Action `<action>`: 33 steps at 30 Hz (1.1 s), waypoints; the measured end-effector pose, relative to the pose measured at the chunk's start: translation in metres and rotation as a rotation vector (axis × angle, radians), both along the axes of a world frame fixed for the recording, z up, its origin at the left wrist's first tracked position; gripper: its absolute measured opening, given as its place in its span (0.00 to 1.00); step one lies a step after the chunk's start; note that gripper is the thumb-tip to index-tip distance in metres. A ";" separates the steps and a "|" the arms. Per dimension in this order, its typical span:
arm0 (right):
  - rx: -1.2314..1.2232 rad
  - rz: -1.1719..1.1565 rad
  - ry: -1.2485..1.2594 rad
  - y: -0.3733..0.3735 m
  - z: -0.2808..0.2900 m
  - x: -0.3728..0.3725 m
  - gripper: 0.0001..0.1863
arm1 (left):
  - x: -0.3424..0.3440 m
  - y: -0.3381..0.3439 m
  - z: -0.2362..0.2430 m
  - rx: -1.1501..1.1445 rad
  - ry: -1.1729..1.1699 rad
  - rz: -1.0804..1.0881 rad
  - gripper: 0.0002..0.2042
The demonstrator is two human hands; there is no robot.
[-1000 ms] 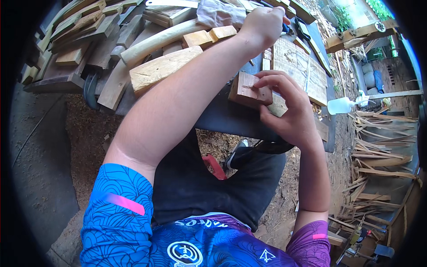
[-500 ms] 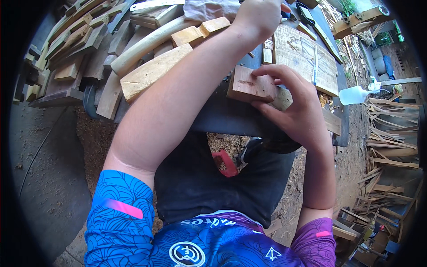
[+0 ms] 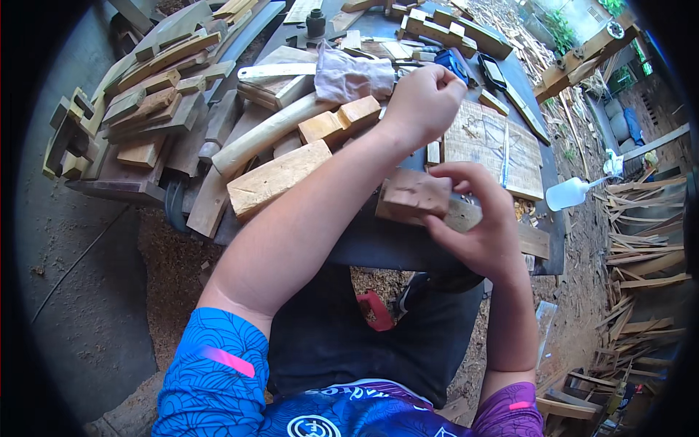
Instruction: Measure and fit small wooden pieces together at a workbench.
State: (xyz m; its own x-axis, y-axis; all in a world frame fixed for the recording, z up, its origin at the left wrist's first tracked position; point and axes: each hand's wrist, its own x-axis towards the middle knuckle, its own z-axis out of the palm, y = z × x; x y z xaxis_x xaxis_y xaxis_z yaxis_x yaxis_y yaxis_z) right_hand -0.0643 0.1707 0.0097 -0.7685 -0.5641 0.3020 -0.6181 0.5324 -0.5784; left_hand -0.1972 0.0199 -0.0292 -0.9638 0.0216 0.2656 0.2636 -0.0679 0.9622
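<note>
My left hand (image 3: 426,100) is closed above the workbench, beside a grey cloth (image 3: 349,76) and near a blue object (image 3: 448,64); what it holds, if anything, I cannot make out. My right hand (image 3: 482,226) grips a reddish wooden block (image 3: 415,191) between thumb and fingers at the bench's near edge. Behind it lies a pale board (image 3: 491,146) with drawn lines and a thin ruler-like strip. Two pale blocks, one long (image 3: 273,178) and one notched (image 3: 320,131), lie beside my left forearm.
Stacked offcuts (image 3: 156,109) crowd the bench's left side. A black handheld object (image 3: 492,71) lies at the back right. A white squeeze bottle (image 3: 566,194) is at the right edge. Split wood strips (image 3: 641,240) are piled on the right. My legs are under the bench (image 3: 378,251).
My view has shifted, showing more of the bench's back. My left hand has come slightly nearer me. The block in my right hand has turned and blurred, showing a different face.
</note>
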 end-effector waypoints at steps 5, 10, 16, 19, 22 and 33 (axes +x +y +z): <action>-0.512 -0.333 -0.140 0.017 -0.010 -0.008 0.27 | 0.006 -0.001 0.003 -0.227 0.043 0.074 0.16; -0.144 -0.576 0.191 0.042 0.008 -0.065 0.28 | 0.018 0.002 0.001 -0.417 0.056 0.097 0.13; -0.413 -0.566 0.095 0.046 -0.003 -0.079 0.27 | 0.026 0.010 -0.004 -0.622 0.188 0.020 0.10; -0.351 -0.492 0.126 0.049 -0.007 -0.079 0.25 | 0.028 0.017 -0.013 -0.632 0.243 0.023 0.11; -0.210 -0.418 0.133 0.036 0.003 -0.079 0.22 | 0.032 0.018 -0.020 -0.668 0.291 0.053 0.12; 0.229 0.185 0.131 -0.074 0.033 -0.095 0.15 | 0.043 0.013 -0.019 -0.810 0.457 -0.017 0.23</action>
State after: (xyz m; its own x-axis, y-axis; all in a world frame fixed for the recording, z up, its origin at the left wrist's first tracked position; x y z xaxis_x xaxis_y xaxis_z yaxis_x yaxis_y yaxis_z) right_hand -0.1592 0.0967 0.0425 -0.6094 -0.7554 0.2409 -0.7780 0.5111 -0.3654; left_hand -0.1538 0.0333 -0.0481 -0.7674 0.3792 0.5170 0.6336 0.5723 0.5207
